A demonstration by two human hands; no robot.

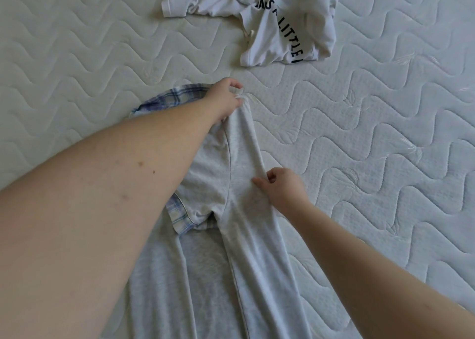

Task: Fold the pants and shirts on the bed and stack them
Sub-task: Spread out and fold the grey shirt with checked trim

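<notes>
Lying lengthwise between both arms, the light grey pants stretch across the quilted bed, soft heathered fabric with one leg doubled over along a ridge. The left hand pinches the waistband's far corner, fingers curled on the cloth. The right hand nips the fold's right edge between thumb and fingers. Under the left forearm a blue plaid garment peeks out, mostly covered. Beyond both hands sits a crumpled white shirt with dark lettering, its print only partly readable and its top cut off.
</notes>
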